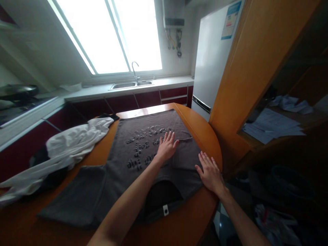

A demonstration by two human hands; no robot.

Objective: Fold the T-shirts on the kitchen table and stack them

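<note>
A dark grey T-shirt (123, 160) with black lettering lies spread on the wooden table (205, 133), its neckline and small white label towards me. One sleeve reaches out to the left; the right sleeve lies folded inward over the shirt's body. My left hand (167, 145) rests on the shirt beside the lettering, fingers spread, near that folded sleeve. At the table's right edge, my right hand (210, 172) lies flat with its fingers stretched out, against the shirt's right side. Neither hand grips anything.
White clothing (77, 140) and dark cloth lie heaped along the table's left side. Beyond stand a counter with a sink (125, 85), a stove with a pan (19, 90), and a fridge (215, 54). Papers (271, 124) lie on a shelf at right.
</note>
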